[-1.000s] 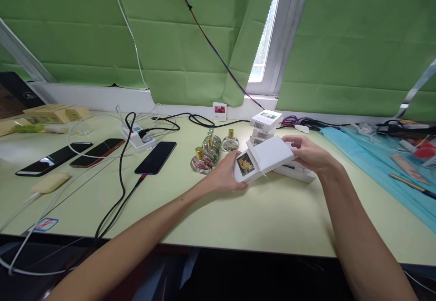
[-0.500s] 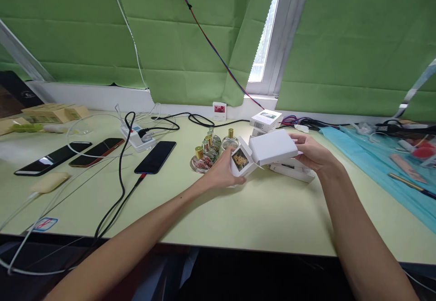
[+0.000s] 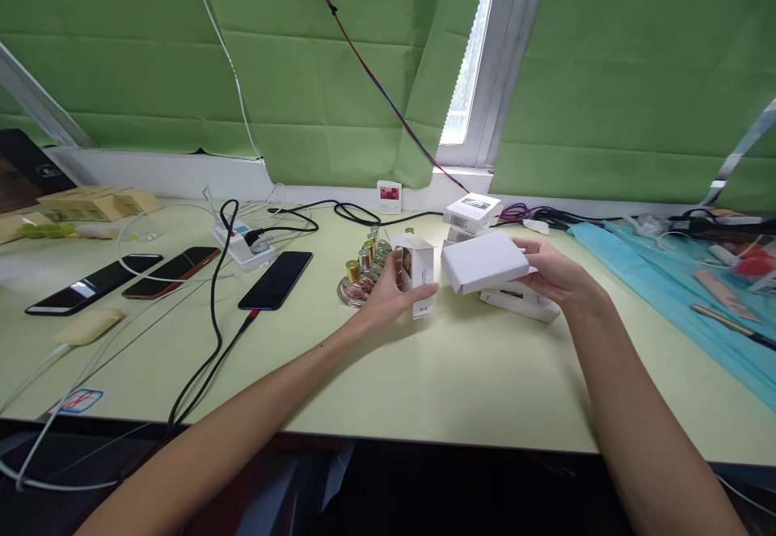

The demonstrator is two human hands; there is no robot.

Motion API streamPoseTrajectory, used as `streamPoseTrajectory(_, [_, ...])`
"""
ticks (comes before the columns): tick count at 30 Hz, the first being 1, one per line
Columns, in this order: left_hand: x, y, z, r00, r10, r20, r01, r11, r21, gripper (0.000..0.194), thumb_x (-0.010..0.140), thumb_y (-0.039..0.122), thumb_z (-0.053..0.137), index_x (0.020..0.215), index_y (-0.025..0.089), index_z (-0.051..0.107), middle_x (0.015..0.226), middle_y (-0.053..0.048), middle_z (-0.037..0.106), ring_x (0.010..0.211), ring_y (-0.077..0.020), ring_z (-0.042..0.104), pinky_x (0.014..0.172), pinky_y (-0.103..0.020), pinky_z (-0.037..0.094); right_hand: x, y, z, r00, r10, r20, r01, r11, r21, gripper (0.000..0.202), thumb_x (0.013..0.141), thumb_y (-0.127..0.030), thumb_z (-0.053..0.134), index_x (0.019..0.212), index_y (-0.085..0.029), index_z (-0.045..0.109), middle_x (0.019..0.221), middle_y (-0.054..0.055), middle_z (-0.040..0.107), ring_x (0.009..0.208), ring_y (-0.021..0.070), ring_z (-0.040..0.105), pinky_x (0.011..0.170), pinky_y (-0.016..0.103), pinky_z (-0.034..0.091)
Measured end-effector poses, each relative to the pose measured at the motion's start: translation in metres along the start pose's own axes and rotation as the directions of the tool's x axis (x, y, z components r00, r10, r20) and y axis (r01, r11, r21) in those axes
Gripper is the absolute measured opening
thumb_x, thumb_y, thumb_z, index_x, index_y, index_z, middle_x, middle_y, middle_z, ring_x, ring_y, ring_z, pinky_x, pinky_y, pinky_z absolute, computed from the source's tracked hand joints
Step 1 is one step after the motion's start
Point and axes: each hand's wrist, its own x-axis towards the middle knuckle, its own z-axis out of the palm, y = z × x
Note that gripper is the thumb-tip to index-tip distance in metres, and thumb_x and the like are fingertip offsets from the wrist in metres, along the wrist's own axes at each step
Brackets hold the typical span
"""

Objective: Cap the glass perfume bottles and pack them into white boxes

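Note:
My left hand [image 3: 391,289] is wrapped round a small white box [image 3: 423,281] that stands upright, with a picture on its left face and a flap at its top. In my right hand [image 3: 549,269] is a plain white box [image 3: 485,261], held tilted and apart from the first one. Beneath that box, another white box [image 3: 521,303] lies on the table. Several glass bottles [image 3: 354,285] with gold and silver caps stand just left of and behind my left hand. Behind my right hand is a stack of white boxes [image 3: 474,211].
Three phones [image 3: 276,280] and a power strip [image 3: 243,248] with cables lie at the left. Yellow boxes [image 3: 100,202] sit at the far left. A small picture box [image 3: 389,196] stands by the wall. Blue plastic [image 3: 660,277] with loose items covers the right side.
The box in my left hand has turned upright and moved slightly left, away from the other box. The box in my right hand has tilted, showing more of its broad face.

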Motion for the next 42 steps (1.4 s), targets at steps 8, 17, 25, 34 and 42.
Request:
streamPoseTrajectory(8, [-0.004, 0.016, -0.004, 0.975, 0.094, 0.199, -0.045, 0.97, -0.238, 0.071, 0.075, 0.039, 0.081, 0.133, 0.024, 0.043, 0.134, -0.013, 0.061, 0.117, -0.0295, 0.063, 0.091, -0.043, 0.051, 0.001, 0.005, 0.009, 0.999, 0.034, 0.024, -0.032, 0.997, -0.075, 0.038, 0.059, -0.024, 0.086, 0.096, -0.021, 0.077, 0.088, 0.005, 0.075, 0.081, 0.0193, 0.069, 0.07, 0.031, 0.057])
streamPoseTrajectory(17, [-0.001, 0.025, 0.0, 0.977, -0.022, 0.213, 0.11, 0.903, -0.415, 0.074, 0.068, 0.039, 0.083, 0.13, 0.02, 0.047, 0.125, -0.015, 0.063, 0.093, -0.0254, 0.069, 0.078, -0.04, 0.053, 0.005, 0.013, 0.013, 0.998, 0.038, 0.041, -0.035, 0.997, -0.065, 0.038, 0.06, -0.02, 0.085, 0.097, -0.019, 0.075, 0.093, 0.005, 0.075, 0.082, 0.0172, 0.068, 0.065, 0.025, 0.054])
streamPoseTrajectory(25, [-0.005, 0.024, -0.005, 0.967, 0.154, 0.202, -0.06, 0.911, -0.408, 0.061, 0.073, 0.044, 0.076, 0.124, 0.016, 0.058, 0.104, -0.013, 0.07, 0.091, -0.0272, 0.068, 0.077, -0.039, 0.052, 0.008, 0.018, 0.019, 1.0, 0.019, -0.02, -0.02, 0.999, -0.026, 0.037, 0.058, -0.019, 0.086, 0.093, -0.021, 0.074, 0.092, 0.006, 0.076, 0.081, 0.0196, 0.069, 0.064, 0.028, 0.054])
streamPoseTrajectory(34, [-0.011, 0.029, -0.001, 0.892, 0.183, 0.414, -0.011, 0.924, -0.383, 0.054, 0.063, 0.053, 0.075, 0.103, 0.018, 0.067, 0.102, -0.015, 0.068, 0.082, -0.0285, 0.063, 0.082, -0.047, 0.05, 0.005, 0.013, 0.019, 0.996, 0.01, -0.091, -0.011, 1.0, -0.018, 0.044, 0.054, -0.04, 0.094, 0.086, -0.02, 0.072, 0.077, 0.006, 0.073, 0.063, 0.0192, 0.067, 0.051, 0.029, 0.05])
streamPoseTrajectory(42, [-0.01, 0.023, -0.001, 0.873, 0.173, 0.457, 0.002, 0.934, -0.358, 0.047, 0.066, 0.052, 0.076, 0.096, 0.017, 0.071, 0.094, -0.013, 0.066, 0.08, -0.0257, 0.06, 0.076, -0.041, 0.049, 0.004, 0.009, 0.02, 0.99, 0.03, -0.14, -0.037, 0.998, -0.049, 0.043, 0.055, -0.039, 0.093, 0.087, -0.022, 0.072, 0.074, 0.003, 0.07, 0.062, 0.0174, 0.064, 0.047, 0.027, 0.046])
